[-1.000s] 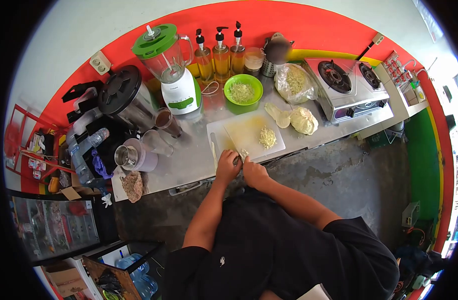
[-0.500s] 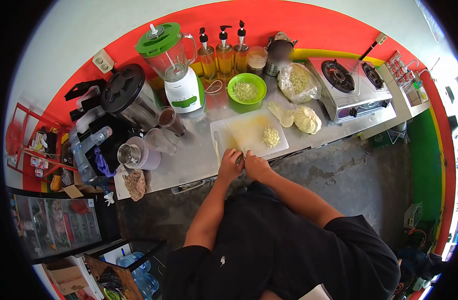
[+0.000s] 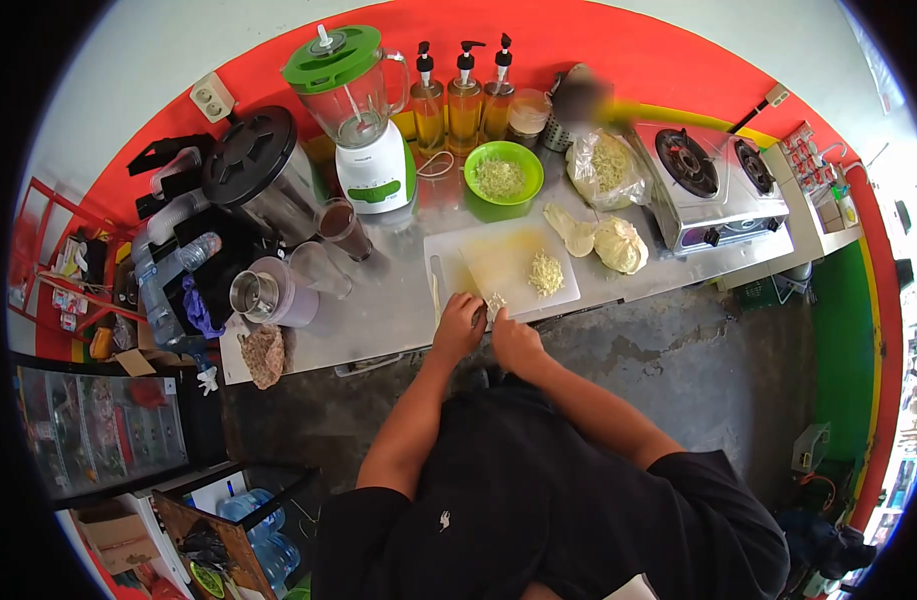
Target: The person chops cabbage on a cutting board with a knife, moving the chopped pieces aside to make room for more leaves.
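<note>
Both hands are at the near edge of a white cutting board (image 3: 448,243). My left hand (image 3: 460,326) rests on it with curled fingers, and whatever lies under them is hidden. Just to the right, my right hand (image 3: 518,343) is closed, thumb toward the board; the thing in its grip cannot be made out. Between the hands lie a few pale shreds (image 3: 495,300). A larger heap of shredded cabbage (image 3: 546,274) sits on the board's right side. Beyond the board's right edge are a cut cabbage head (image 3: 619,247) and a loose cabbage leaf (image 3: 570,231).
Behind the board stand a green bowl (image 3: 502,205) of shreds, a plastic bag (image 3: 608,168) of shreds and pump bottles (image 3: 464,115). A blender (image 3: 373,175), a glass of dark liquid (image 3: 344,230) and a clear pitcher (image 3: 318,272) are leftward. A gas stove (image 3: 713,190) stands right.
My right hand has drawn slightly away from my left, widening the gap and showing more of the shreds between them. The whole view has shifted a little.
</note>
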Action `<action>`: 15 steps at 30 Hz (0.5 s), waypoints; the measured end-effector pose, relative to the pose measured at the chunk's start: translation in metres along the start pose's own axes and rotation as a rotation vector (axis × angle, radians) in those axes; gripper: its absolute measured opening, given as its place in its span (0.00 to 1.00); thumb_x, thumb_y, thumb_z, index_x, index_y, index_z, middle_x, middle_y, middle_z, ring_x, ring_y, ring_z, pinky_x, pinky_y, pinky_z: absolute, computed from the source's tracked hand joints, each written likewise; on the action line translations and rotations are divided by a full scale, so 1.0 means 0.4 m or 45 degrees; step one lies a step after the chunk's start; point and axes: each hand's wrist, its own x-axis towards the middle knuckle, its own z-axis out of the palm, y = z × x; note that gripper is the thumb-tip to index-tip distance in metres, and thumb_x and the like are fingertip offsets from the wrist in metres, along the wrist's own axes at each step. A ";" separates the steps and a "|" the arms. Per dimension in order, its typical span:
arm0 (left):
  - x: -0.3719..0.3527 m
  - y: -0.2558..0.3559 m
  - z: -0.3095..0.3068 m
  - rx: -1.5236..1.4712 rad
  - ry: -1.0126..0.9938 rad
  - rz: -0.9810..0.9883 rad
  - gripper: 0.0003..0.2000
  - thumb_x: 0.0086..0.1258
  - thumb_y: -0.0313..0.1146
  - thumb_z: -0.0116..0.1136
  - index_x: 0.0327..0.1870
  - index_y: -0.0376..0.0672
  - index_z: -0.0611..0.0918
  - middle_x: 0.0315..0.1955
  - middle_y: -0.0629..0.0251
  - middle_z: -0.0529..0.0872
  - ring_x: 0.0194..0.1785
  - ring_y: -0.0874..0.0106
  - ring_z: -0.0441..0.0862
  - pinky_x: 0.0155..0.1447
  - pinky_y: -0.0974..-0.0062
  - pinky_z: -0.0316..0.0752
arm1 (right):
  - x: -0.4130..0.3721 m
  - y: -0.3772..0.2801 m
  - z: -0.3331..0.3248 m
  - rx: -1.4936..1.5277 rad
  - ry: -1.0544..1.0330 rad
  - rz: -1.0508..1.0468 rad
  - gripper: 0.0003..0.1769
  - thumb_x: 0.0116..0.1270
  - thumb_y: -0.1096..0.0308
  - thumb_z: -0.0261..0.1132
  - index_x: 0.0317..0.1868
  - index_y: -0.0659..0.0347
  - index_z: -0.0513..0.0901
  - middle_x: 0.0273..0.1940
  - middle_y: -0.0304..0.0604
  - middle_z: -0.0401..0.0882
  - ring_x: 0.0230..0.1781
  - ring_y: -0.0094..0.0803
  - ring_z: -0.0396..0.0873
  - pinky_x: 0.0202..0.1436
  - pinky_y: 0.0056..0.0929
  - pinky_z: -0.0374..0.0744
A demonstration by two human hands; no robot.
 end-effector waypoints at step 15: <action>-0.006 0.012 -0.014 -0.022 0.027 -0.018 0.06 0.59 0.21 0.64 0.36 0.38 0.80 0.34 0.57 0.79 0.44 0.54 0.76 0.49 0.59 0.74 | 0.005 -0.016 0.012 -0.006 -0.068 0.079 0.22 0.66 0.71 0.60 0.56 0.73 0.67 0.40 0.66 0.85 0.43 0.59 0.87 0.47 0.49 0.85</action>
